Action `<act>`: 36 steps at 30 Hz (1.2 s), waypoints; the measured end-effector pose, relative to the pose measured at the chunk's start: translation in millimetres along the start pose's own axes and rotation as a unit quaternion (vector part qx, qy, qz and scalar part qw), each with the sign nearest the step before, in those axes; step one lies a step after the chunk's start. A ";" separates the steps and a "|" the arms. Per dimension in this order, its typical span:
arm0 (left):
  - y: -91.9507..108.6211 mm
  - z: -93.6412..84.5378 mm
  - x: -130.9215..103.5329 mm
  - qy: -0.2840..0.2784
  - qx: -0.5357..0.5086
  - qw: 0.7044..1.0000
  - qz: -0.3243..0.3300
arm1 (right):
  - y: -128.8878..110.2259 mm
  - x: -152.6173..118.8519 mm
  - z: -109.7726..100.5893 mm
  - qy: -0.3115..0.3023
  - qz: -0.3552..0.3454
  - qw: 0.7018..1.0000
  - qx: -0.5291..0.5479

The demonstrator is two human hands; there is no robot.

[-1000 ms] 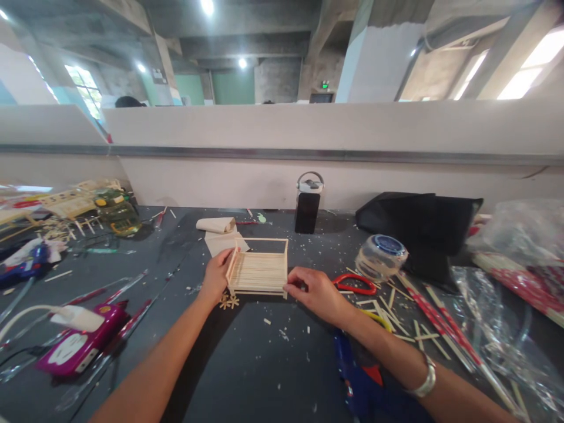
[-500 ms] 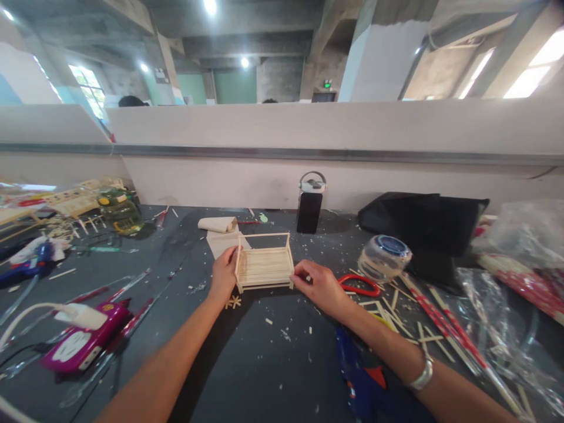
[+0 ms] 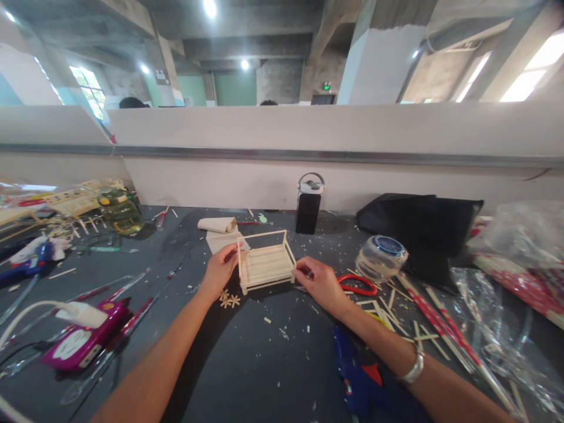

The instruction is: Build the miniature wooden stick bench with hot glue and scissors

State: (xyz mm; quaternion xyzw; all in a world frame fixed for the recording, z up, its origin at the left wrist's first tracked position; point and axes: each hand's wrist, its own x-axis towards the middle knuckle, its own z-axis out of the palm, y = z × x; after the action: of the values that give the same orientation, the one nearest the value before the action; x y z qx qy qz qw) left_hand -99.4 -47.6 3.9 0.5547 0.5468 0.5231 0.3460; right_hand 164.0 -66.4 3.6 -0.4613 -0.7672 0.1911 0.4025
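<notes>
Between my hands is a small wooden stick frame (image 3: 267, 264), with a slatted base, corner posts and a rail across the top at the back. My left hand (image 3: 220, 270) is closed on its left side, the fingertips partly hidden behind the post. On the other side, my right hand (image 3: 319, 283) pinches the right front corner with thumb and finger. Small flower-shaped wooden pieces (image 3: 230, 300) lie just below my left hand. A sheet of brown paper (image 3: 220, 235), partly rolled, rests behind the frame.
A blue glue gun (image 3: 359, 376), red-handled scissors (image 3: 358, 285), a clear jar (image 3: 381, 258) and loose sticks (image 3: 427, 337) lie around my right arm. A purple power strip (image 3: 88, 341) sits at left. Behind stands a black phone (image 3: 307, 212) against a lidded container (image 3: 312, 185).
The wooden frame has turned slightly, its right side now angled farther back. My left hand has shifted a little left and down, uncovering more of the flower-shaped pieces.
</notes>
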 end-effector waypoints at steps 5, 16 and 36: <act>-3.7 -6.2 3.1 -0.005 0.011 1.000 -0.003 | 8.4 3.9 -1.3 0.012 0.015 1.000 0.008; 0.3 -4.3 -1.7 -0.007 -0.015 0.999 -0.032 | 9.0 4.2 -2.0 0.011 0.018 1.000 0.017; 18.1 -16.1 -9.5 -0.179 -0.049 0.981 -0.047 | 23.2 18.1 -8.1 0.034 0.135 0.983 0.117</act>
State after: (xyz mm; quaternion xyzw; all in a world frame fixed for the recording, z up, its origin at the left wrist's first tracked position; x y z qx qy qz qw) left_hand -109.0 -62.8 22.7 0.5955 0.4750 0.4247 0.4893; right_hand 178.8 -39.8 1.0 -0.5166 -0.6561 0.3162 0.4502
